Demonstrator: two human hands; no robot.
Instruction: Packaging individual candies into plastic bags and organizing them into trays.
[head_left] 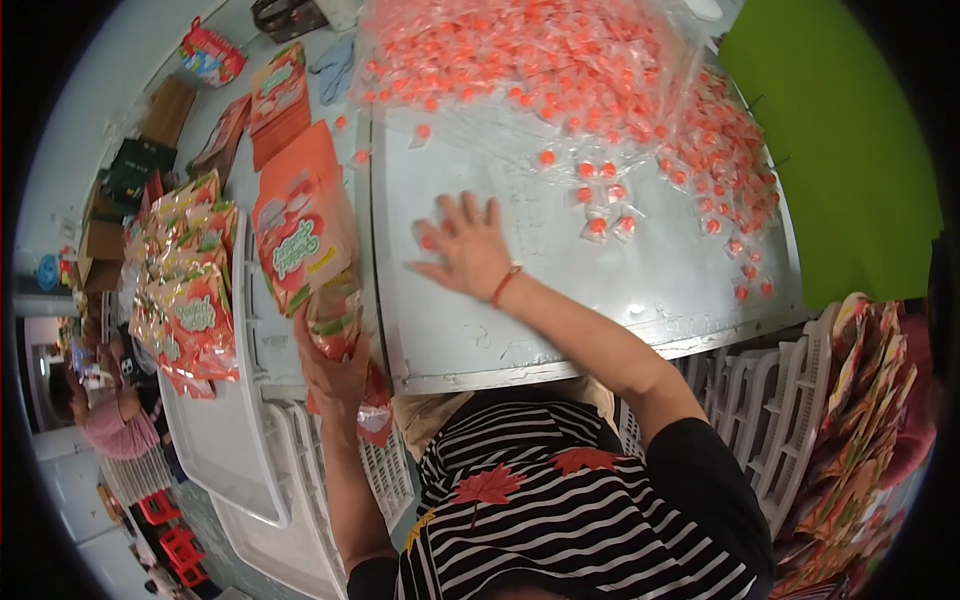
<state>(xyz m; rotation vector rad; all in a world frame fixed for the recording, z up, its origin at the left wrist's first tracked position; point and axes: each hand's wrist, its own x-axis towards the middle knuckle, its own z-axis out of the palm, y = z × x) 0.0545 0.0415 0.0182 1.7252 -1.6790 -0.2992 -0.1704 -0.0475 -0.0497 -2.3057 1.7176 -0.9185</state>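
Note:
My left hand (335, 372) is closed around a red and green printed pouch (338, 312) with a clear part, below a stack of flat orange-red pouches (300, 225) at the left of the table. My right hand (468, 245), with a red band at the wrist, is spread over the metal tabletop (480, 340). A small wrapped orange-red candy (428, 241) shows between its fingers; whether the palm touches it I cannot tell. Several more wrapped candies (597, 228) lie to the right of this hand.
A large heap of wrapped candies (530, 45) in clear film covers the far side. Filled pouches (190, 290) sit in a white tray (215, 440) at left. A green panel (835, 150) borders the right. White plastic crates (770, 400) stand below the table. A person (115, 415) is far left.

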